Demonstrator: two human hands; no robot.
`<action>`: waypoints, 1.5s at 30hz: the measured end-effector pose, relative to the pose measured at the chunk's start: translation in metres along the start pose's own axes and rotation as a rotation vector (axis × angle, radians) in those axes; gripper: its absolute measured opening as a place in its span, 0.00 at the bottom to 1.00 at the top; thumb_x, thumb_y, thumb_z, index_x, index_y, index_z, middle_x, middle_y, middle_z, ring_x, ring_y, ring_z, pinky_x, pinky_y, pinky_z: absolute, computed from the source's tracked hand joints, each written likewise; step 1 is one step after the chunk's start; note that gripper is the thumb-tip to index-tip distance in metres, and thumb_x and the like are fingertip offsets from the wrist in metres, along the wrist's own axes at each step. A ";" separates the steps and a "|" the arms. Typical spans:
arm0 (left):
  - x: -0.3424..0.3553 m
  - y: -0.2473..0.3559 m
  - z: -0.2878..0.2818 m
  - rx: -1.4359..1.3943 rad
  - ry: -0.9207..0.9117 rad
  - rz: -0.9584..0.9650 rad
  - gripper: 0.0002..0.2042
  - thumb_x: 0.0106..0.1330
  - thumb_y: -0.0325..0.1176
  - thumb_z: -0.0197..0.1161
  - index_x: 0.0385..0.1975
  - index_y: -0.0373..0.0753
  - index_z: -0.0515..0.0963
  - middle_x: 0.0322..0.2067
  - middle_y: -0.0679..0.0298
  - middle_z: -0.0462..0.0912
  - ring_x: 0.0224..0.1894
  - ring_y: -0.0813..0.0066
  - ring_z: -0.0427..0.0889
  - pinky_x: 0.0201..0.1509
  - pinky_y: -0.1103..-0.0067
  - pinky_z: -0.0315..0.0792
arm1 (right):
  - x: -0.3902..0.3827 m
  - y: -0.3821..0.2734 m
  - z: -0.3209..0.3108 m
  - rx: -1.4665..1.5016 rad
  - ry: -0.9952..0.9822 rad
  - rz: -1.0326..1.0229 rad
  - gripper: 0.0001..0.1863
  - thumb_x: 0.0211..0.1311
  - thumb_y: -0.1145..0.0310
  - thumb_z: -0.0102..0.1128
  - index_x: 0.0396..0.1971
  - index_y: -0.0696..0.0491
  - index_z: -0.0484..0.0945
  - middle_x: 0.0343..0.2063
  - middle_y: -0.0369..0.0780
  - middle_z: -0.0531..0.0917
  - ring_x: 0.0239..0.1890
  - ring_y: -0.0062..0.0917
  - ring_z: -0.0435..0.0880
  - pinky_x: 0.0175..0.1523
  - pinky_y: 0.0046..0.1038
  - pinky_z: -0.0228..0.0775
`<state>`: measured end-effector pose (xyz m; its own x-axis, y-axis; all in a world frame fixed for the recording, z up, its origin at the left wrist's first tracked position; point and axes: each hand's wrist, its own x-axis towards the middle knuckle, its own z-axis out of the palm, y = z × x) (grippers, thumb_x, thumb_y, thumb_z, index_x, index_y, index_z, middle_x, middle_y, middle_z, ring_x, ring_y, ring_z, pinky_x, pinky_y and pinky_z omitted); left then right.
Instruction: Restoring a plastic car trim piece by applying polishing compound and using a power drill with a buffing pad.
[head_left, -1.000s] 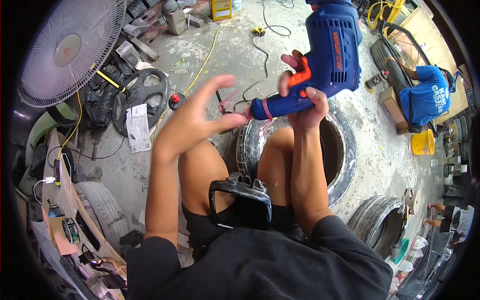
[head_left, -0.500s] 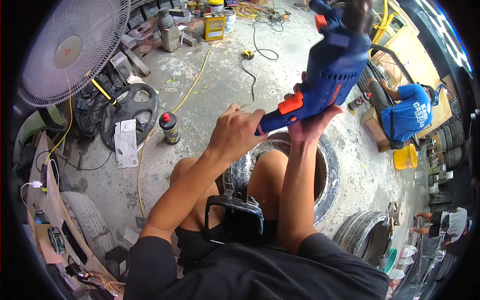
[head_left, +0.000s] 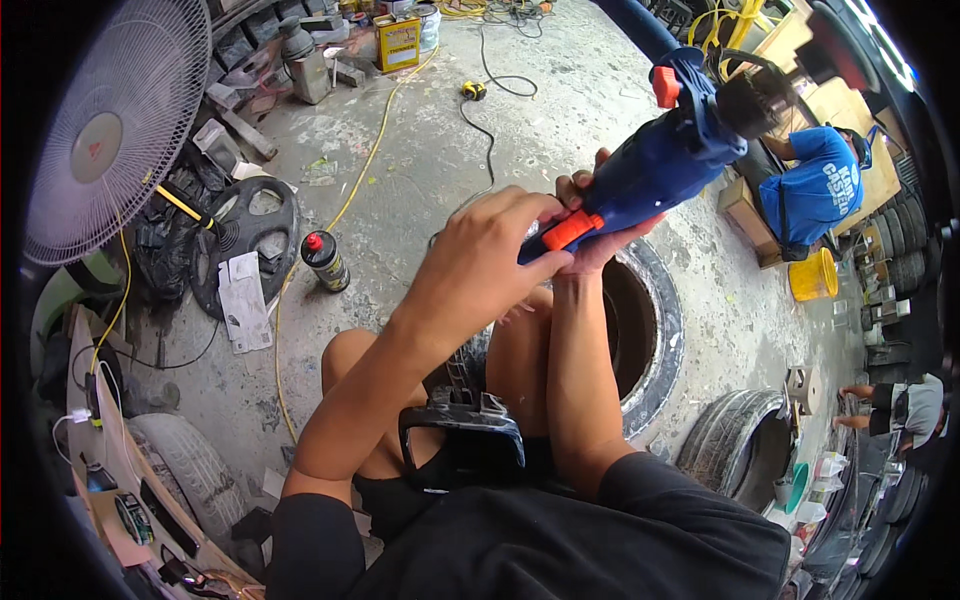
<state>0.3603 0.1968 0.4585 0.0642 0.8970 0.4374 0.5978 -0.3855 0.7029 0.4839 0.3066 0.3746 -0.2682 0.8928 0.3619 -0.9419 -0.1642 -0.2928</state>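
Note:
A blue electric drill [head_left: 650, 165] with orange switches is raised in front of me, its chuck up and to the right. A dark round pad [head_left: 838, 52] is fitted at the chuck end, and a blue side handle [head_left: 640, 25] sticks out beyond the body. My left hand [head_left: 490, 235] is closed round the rear grip beside the orange trigger. From below, my right hand [head_left: 615, 245] cradles the body, its fingers curling up on the far side. On my lap lies a black, frame-like plastic part [head_left: 462, 425], touched by neither hand.
Below my legs is a worn tire [head_left: 655, 340]; another tire [head_left: 730, 440] lies to the right. A black bottle with a red cap [head_left: 325, 262] stands left, near a yellow cord [head_left: 375, 150] and a fan [head_left: 105, 145]. A person in blue [head_left: 815, 190] sits at right.
The drill has tipped to the right, bringing its chuck and round pad into view. My left hand has moved up along the grip toward the trigger.

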 end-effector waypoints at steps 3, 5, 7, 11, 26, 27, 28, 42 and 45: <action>-0.002 -0.007 0.015 -0.134 0.146 0.048 0.21 0.51 0.29 0.69 0.46 0.36 0.74 0.38 0.59 0.80 0.38 0.67 0.82 0.42 0.73 0.75 | -0.005 0.008 -0.002 -0.157 0.068 -0.046 0.58 0.39 0.15 0.35 0.54 0.55 0.63 0.21 0.42 0.76 0.21 0.25 0.70 0.26 0.23 0.65; -0.003 -0.006 0.017 -0.154 0.175 0.055 0.23 0.49 0.26 0.70 0.48 0.37 0.73 0.36 0.59 0.81 0.37 0.70 0.82 0.41 0.75 0.76 | -0.009 0.007 -0.006 -0.122 -0.140 -0.008 0.56 0.40 0.22 0.52 0.59 0.55 0.63 0.32 0.42 0.77 0.27 0.22 0.72 0.30 0.23 0.70; -0.006 -0.007 0.017 -0.189 0.197 0.044 0.26 0.47 0.24 0.72 0.49 0.36 0.71 0.35 0.58 0.81 0.37 0.71 0.83 0.41 0.77 0.76 | -0.005 0.007 -0.007 -0.140 -0.167 -0.004 0.57 0.39 0.22 0.54 0.61 0.54 0.62 0.32 0.42 0.77 0.29 0.22 0.73 0.30 0.23 0.71; -0.018 -0.015 0.025 -0.178 0.269 0.047 0.30 0.45 0.23 0.73 0.51 0.36 0.68 0.33 0.58 0.81 0.35 0.71 0.83 0.40 0.78 0.77 | -0.008 0.019 0.008 0.124 -0.165 0.029 0.58 0.39 0.19 0.48 0.61 0.53 0.60 0.30 0.42 0.79 0.25 0.24 0.72 0.27 0.23 0.65; -0.018 -0.022 0.029 -0.171 0.350 0.066 0.33 0.47 0.25 0.73 0.52 0.36 0.62 0.29 0.60 0.79 0.31 0.70 0.81 0.39 0.77 0.74 | -0.005 0.028 -0.003 -0.028 -0.298 0.046 0.54 0.40 0.30 0.64 0.62 0.53 0.61 0.36 0.37 0.77 0.29 0.19 0.71 0.38 0.22 0.69; -0.020 -0.021 0.029 -0.194 0.356 0.033 0.32 0.47 0.25 0.73 0.51 0.36 0.61 0.27 0.60 0.78 0.31 0.70 0.81 0.39 0.77 0.74 | -0.006 0.029 0.002 -0.023 -0.301 0.052 0.54 0.40 0.30 0.64 0.62 0.53 0.61 0.36 0.37 0.77 0.29 0.19 0.71 0.38 0.22 0.69; -0.022 -0.020 0.030 -0.222 0.362 0.001 0.32 0.47 0.24 0.73 0.51 0.36 0.61 0.26 0.60 0.77 0.30 0.70 0.80 0.39 0.77 0.73 | -0.008 0.031 0.007 -0.022 -0.194 0.030 0.55 0.38 0.25 0.58 0.60 0.53 0.62 0.32 0.40 0.79 0.26 0.21 0.72 0.33 0.23 0.64; -0.024 -0.019 0.025 -0.148 0.386 0.076 0.30 0.48 0.20 0.68 0.51 0.35 0.60 0.27 0.59 0.78 0.32 0.68 0.80 0.41 0.75 0.73 | -0.009 0.038 -0.003 0.054 -0.193 0.022 0.56 0.39 0.22 0.54 0.59 0.55 0.64 0.33 0.43 0.80 0.27 0.24 0.71 0.30 0.24 0.61; -0.023 -0.018 0.022 -0.126 0.384 0.082 0.29 0.48 0.20 0.67 0.50 0.35 0.61 0.26 0.59 0.78 0.31 0.68 0.80 0.41 0.75 0.73 | -0.010 0.038 -0.001 0.112 -0.160 0.053 0.56 0.39 0.22 0.53 0.58 0.55 0.64 0.33 0.44 0.80 0.27 0.26 0.71 0.30 0.25 0.65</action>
<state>0.3661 0.1882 0.4234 -0.2101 0.7254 0.6555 0.4991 -0.4969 0.7099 0.4512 0.2920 0.3594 -0.3385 0.8051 0.4870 -0.9398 -0.2629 -0.2185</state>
